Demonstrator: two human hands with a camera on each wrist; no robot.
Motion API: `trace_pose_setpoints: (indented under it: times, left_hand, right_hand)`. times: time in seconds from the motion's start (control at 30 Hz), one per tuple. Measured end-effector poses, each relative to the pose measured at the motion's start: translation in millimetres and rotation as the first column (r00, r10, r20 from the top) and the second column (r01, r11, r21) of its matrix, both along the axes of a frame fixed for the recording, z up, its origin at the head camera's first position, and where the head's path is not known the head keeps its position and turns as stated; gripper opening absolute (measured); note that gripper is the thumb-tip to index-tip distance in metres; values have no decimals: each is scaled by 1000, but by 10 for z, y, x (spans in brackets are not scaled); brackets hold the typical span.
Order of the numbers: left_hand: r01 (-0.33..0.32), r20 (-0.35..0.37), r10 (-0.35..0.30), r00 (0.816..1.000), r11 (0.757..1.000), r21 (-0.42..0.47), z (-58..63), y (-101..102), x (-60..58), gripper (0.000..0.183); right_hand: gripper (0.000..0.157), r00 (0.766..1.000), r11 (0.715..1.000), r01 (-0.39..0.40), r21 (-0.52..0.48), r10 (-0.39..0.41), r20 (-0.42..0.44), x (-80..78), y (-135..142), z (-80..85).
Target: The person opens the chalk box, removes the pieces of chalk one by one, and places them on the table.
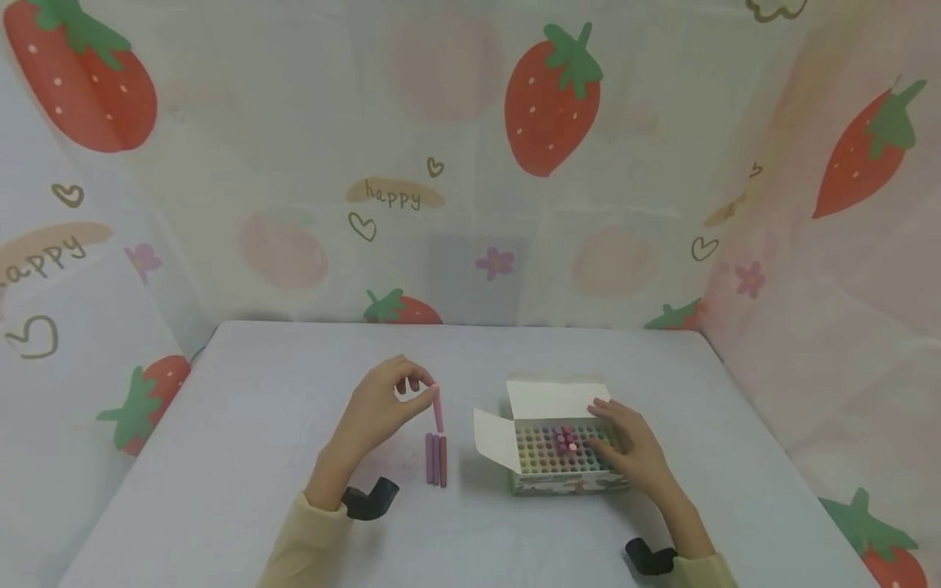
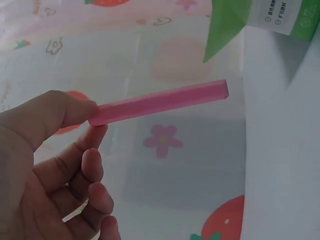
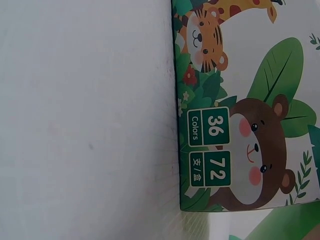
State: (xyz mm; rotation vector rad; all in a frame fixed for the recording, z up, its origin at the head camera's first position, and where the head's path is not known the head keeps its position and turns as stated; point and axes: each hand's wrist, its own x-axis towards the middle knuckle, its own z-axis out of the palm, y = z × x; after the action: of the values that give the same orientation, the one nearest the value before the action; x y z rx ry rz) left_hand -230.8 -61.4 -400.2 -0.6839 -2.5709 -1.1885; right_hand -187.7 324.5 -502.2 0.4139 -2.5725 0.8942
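In the head view my left hand (image 1: 384, 408) pinches one end of a pink chalk stick (image 1: 439, 410) between thumb and forefinger. The left wrist view shows the same stick (image 2: 162, 101) jutting out from the fingertips, the other fingers loosely bent. Below it, three purple to reddish chalk sticks (image 1: 436, 460) lie side by side on the table. My right hand (image 1: 632, 447) rests at the right side of an opened chalk box (image 1: 569, 485), fingers fairly straight and thumb over its top. Several pink and purple sticks (image 1: 566, 438) stand higher than the rest inside. No fingers show in the right wrist view.
The box's back lid (image 1: 559, 398) and left flap (image 1: 497, 439) are folded outward. Printed animals and "36 Colors" mark its side (image 3: 240, 150). A white table (image 1: 294, 367) carries everything, with strawberry-patterned sheets (image 1: 470, 163) behind and at both sides.
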Motion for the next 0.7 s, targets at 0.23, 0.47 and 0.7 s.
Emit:
trace_pose_setpoints:
  times: [0.23, 0.47, 0.7]
  left_hand:
    - [-12, 238, 28, 971, 998, -68, -173, -109, -22, 10]
    - [17, 364, 56, 930, 981, -194, -420, -165, -147, 10]
    - [30, 436, 69, 897, 976, -215, -692, -191, -237, 13]
  right_hand:
    - [49, 1000, 1000, -4, -11, 4, 11, 2, 9, -2]
    - [49, 999, 1000, 9, -17, -9, 40, -18, 9, 9]
    - [49, 999, 1000, 13, -19, -12, 50, 6, 3, 7]
